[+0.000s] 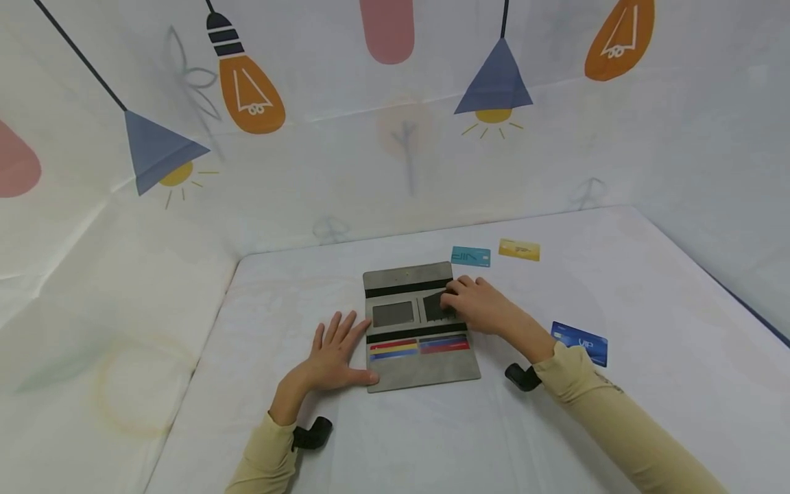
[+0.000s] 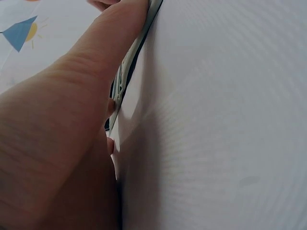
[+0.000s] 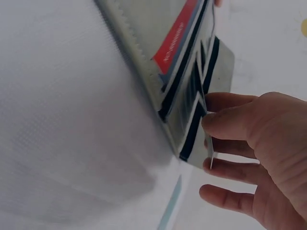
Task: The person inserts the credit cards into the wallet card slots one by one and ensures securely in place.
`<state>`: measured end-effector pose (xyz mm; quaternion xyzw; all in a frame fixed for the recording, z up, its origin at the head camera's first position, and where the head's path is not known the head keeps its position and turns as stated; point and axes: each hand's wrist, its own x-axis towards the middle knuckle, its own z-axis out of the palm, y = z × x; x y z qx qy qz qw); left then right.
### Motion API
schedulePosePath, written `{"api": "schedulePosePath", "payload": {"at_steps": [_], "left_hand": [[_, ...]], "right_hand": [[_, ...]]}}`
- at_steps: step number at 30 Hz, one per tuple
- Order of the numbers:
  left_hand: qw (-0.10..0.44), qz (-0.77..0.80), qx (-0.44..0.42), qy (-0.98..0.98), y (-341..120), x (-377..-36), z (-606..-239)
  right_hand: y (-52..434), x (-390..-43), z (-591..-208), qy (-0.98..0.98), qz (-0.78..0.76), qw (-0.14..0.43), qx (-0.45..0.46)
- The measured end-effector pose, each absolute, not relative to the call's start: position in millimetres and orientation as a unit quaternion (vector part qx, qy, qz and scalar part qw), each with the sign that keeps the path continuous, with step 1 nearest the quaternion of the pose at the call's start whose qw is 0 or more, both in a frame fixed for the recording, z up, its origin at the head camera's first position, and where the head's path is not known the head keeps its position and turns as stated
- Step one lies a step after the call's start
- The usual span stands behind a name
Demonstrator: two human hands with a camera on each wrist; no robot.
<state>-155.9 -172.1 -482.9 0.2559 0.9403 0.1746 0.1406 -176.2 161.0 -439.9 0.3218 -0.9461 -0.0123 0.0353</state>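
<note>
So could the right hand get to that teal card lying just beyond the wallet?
Probably yes. The right hand pinches a dark card at the open wallet, and the teal card lies flat just past it on the white table, with nothing in between. It would have to let go first.

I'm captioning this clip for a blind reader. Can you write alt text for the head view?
A grey wallet lies open on a white table; the left hand rests flat at its edge and the right hand pinches a dark card at a slot. Teal, yellow and blue cards lie nearby.
</note>
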Motion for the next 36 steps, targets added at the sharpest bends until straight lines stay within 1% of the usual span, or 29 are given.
{"api": "schedulePosePath", "payload": {"at_steps": [3, 10, 15, 23, 31, 36], "left_hand": [[0.144, 0.176, 0.254, 0.940, -172, -156, -484], [0.137, 0.178, 0.258, 0.940, -172, -157, -486], [0.141, 0.170, 0.255, 0.941, -173, -158, -485], [0.145, 0.173, 0.255, 0.940, -172, -158, -485], [0.137, 0.171, 0.258, 0.941, -170, -157, -487], [0.137, 0.174, 0.257, 0.941, -172, -156, -485]], "right_hand": [[159, -174, -437, -0.944, -0.021, 0.046, 0.327], [157, -171, -433, -0.945, -0.010, 0.019, 0.327], [157, -173, -433, -0.945, 0.006, 0.014, 0.326], [149, -183, -450, -0.934, 0.065, 0.004, 0.350], [138, -186, -457, -0.927, 0.087, 0.032, 0.363], [130, -188, -457, -0.929, 0.086, 0.029, 0.360]]}}
